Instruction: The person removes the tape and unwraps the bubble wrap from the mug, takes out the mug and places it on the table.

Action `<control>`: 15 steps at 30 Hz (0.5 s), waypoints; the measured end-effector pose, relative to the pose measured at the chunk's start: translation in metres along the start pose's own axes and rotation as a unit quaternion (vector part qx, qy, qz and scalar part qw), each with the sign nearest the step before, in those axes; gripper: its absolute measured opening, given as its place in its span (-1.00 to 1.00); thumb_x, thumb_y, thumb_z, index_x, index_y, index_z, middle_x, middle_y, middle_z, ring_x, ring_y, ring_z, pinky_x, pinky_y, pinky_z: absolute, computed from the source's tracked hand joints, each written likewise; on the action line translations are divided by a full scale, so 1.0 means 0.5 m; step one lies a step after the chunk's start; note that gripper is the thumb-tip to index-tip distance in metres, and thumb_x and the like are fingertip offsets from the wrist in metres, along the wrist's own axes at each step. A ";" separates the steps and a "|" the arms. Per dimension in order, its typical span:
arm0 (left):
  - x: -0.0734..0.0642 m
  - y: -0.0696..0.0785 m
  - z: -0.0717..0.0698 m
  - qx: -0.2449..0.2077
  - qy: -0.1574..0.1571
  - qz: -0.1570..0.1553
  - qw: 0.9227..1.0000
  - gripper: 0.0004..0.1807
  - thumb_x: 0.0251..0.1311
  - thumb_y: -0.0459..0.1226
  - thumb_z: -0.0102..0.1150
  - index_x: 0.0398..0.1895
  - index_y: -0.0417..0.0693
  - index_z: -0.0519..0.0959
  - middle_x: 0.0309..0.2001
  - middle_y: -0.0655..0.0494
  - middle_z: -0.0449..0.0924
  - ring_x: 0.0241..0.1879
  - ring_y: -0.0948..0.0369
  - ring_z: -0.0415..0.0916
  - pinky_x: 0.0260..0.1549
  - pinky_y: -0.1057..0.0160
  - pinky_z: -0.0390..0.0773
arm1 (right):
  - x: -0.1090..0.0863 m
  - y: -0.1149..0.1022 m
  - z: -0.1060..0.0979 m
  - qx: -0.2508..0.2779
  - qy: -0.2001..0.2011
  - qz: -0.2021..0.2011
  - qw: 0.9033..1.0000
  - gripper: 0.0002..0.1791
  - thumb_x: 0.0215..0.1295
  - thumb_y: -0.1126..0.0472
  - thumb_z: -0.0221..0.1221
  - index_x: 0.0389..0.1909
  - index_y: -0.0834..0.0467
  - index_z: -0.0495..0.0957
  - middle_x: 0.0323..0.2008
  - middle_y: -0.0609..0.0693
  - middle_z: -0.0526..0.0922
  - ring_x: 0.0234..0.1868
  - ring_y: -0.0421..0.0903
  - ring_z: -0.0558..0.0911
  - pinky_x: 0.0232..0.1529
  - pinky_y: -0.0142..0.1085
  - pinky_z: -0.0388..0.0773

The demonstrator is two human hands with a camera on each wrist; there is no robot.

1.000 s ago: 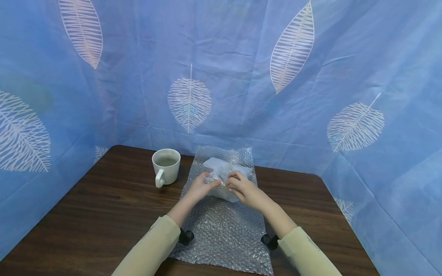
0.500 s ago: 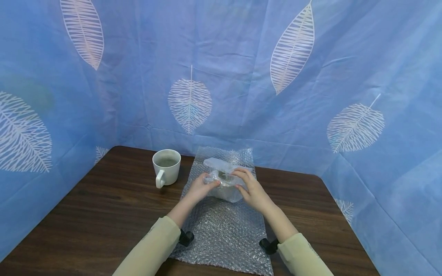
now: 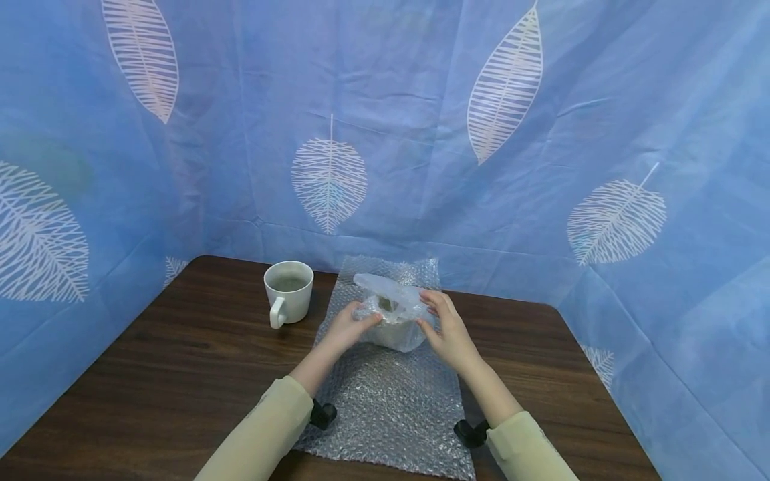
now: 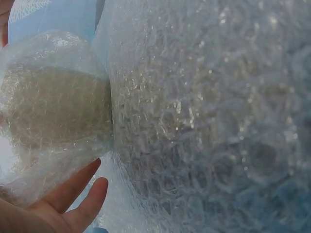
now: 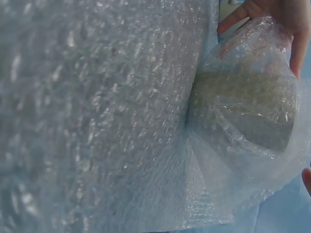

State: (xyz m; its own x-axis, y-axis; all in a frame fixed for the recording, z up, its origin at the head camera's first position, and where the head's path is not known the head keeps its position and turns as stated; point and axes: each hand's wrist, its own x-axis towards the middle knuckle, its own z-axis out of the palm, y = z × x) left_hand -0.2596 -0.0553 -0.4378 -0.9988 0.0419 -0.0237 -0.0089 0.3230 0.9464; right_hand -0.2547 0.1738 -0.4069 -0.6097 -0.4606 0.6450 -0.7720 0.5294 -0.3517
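Observation:
A pale cup-shaped object (image 5: pixel 248 104) stands loosely wrapped in clear bubble wrap (image 3: pixel 394 337), with a small gap in the wrap at the top. In the head view my left hand (image 3: pixel 345 329) holds the left side of the bundle, thumb on the near top edge. The left wrist view shows two fingers of this left hand (image 4: pixel 63 206) stretched along the wrap's foot. At the bundle's right my right hand (image 3: pixel 450 337) is spread, thumb and fingers apart, fingertips at the raised flap. Only a fingertip (image 5: pixel 307 180) of it shows in the right wrist view.
A white mug (image 3: pixel 289 292) stands to the left, handle towards the near side. Under the bundle a long bubble wrap sheet (image 3: pixel 394 407) lies over the dark wooden table (image 3: pixel 198 374). A blue leaf-patterned cloth (image 3: pixel 385 194) hangs behind and at both sides.
My right hand has moved right from the middle of the bundle, and its fingers have spread. The top of the wrap has parted, showing a gap. My left hand has hardly moved.

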 end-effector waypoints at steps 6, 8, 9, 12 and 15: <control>0.002 -0.001 -0.002 -0.003 -0.002 -0.005 1.000 -0.17 0.19 0.14 0.19 0.38 -0.17 0.25 0.30 -0.26 0.28 0.18 -0.19 0.33 0.00 -0.19 0.41 | -0.005 0.004 0.000 -0.030 0.023 0.004 0.999 -0.54 0.17 0.49 0.26 0.06 0.26 0.36 0.01 0.13 0.42 0.06 0.07 0.50 0.02 -0.20 0.52; 0.002 0.000 -0.002 -0.003 -0.003 -0.005 1.000 -0.16 0.19 0.14 0.20 0.38 -0.17 0.25 0.30 -0.26 0.28 0.18 -0.19 0.33 0.00 -0.19 0.41 | -0.005 0.005 -0.001 -0.034 0.024 0.006 0.999 -0.62 0.20 0.47 0.24 0.02 0.23 0.41 -0.03 0.09 0.45 0.01 0.05 0.52 -0.02 -0.15 0.53; 0.002 0.000 -0.002 -0.002 -0.004 -0.005 1.000 -0.16 0.19 0.14 0.20 0.38 -0.17 0.25 0.30 -0.26 0.28 0.18 -0.19 0.33 0.00 -0.19 0.41 | -0.004 0.005 -0.002 -0.035 0.024 0.005 0.999 -0.64 0.21 0.46 0.24 0.01 0.24 0.43 -0.03 0.09 0.47 0.01 0.06 0.53 -0.02 -0.12 0.53; 0.002 0.001 -0.002 -0.001 -0.005 -0.005 1.000 -0.17 0.19 0.13 0.20 0.38 -0.18 0.25 0.30 -0.26 0.27 0.18 -0.19 0.33 0.01 -0.19 0.40 | -0.001 0.007 -0.004 -0.034 0.018 0.013 0.999 -0.65 0.25 0.42 0.22 0.05 0.25 0.47 0.05 0.14 0.50 0.08 0.10 0.51 0.03 -0.02 0.49; 0.003 0.001 -0.004 -0.001 -0.007 -0.004 1.000 -0.18 0.20 0.12 0.20 0.38 -0.19 0.25 0.30 -0.27 0.28 0.17 -0.19 0.34 0.01 -0.18 0.40 | 0.003 0.010 -0.005 -0.035 0.012 0.029 0.999 -0.61 0.28 0.38 0.21 0.12 0.26 0.46 0.18 0.18 0.45 0.20 0.15 0.43 0.11 0.03 0.42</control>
State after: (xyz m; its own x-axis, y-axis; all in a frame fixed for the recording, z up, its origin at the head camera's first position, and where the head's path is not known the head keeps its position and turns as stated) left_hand -0.2611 -0.0568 -0.4368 -0.9980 0.0514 -0.0363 -0.0178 0.3222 0.9465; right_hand -0.2590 0.1777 -0.4060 -0.6479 -0.4104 0.6417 -0.7207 0.6031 -0.3419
